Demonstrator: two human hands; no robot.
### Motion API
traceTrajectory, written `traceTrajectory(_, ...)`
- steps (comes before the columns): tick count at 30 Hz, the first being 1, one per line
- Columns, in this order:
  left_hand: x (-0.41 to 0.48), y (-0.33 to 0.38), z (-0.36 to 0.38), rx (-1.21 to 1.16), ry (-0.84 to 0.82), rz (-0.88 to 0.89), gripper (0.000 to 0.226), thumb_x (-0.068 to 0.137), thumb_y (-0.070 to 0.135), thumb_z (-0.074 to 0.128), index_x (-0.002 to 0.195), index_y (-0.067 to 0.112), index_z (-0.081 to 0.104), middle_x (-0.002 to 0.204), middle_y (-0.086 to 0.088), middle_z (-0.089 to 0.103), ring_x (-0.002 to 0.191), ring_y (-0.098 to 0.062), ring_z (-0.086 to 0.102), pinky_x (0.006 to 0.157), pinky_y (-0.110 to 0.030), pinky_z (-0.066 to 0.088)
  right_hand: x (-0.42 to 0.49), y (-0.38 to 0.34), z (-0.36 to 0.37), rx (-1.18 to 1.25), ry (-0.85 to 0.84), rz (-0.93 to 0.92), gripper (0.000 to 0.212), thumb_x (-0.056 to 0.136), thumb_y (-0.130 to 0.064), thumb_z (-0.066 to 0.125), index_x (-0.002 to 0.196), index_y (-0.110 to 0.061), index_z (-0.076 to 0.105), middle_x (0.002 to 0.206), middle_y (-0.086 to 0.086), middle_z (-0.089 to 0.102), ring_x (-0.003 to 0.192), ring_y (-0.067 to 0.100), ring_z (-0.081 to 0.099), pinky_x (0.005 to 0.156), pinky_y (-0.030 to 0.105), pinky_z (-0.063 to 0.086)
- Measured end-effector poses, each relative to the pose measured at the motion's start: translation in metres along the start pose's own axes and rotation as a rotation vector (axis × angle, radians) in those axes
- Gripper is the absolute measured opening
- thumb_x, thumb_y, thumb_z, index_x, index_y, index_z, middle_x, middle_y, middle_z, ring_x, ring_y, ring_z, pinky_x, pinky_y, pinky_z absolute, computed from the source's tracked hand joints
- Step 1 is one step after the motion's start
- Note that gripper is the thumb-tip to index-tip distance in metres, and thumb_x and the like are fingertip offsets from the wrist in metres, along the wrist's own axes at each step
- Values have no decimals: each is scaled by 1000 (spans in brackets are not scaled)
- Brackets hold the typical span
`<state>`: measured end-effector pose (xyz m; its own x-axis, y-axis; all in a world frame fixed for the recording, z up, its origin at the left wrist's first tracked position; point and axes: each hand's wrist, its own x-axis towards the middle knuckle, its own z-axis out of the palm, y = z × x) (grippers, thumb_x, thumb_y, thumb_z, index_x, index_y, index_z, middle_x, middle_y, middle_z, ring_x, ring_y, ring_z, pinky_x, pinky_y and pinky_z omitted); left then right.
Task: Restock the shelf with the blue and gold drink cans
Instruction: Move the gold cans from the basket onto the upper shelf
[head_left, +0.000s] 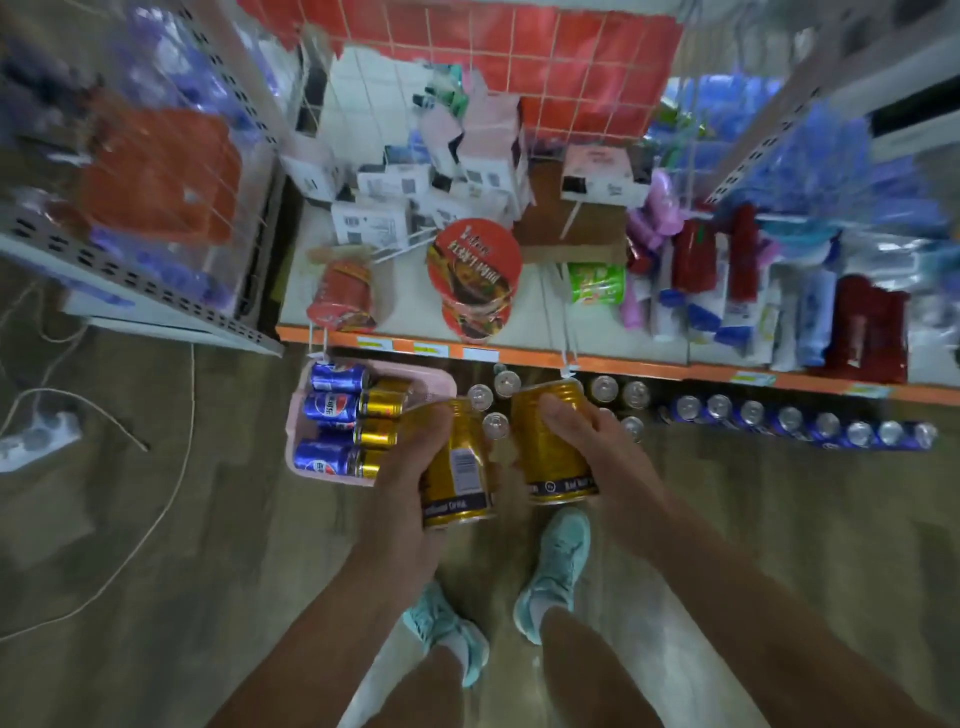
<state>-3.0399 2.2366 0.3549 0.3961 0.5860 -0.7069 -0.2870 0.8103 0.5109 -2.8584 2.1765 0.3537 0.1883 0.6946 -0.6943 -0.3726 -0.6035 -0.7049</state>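
Observation:
My left hand (410, 483) grips a gold drink can (460, 467), and my right hand (587, 441) grips a second gold can (550, 441). Both cans are held above the floor in front of the shelf. A pink basket (306, 415) on the floor to the left holds blue cans (332, 405) and more gold cans (382, 402) lying on their sides. Upright cans (613, 389) stand at the foot of the shelf, and a row of blue cans (789, 421) runs along it to the right.
The lower shelf with an orange edge (623, 364) carries red noodle bowls (472, 265), white boxes and packets. A white shelving unit (156, 291) stands at the left. A power strip (36, 439) and cord lie on the wooden floor. My feet in teal shoes (558, 566) are below.

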Motion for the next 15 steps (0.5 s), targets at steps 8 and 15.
traceTrajectory(8,-74,40,146,62,70,15,95,61,41,93,141,11,53,123,-21,68,98,-40,70,78,-47,57,-109,-124,-54,65,61,-41,53,71,-54,70,115,-25,63,106,2,76,90,18,76,72,31,61)
traceTrajectory(15,-145,77,269,124,-103,81,57,83,39,68,123,-1,62,100,-19,70,76,-28,71,64,-37,59,-190,-223,-96,-67,126,-156,73,61,-77,76,115,-29,64,107,1,76,96,22,75,94,49,58)
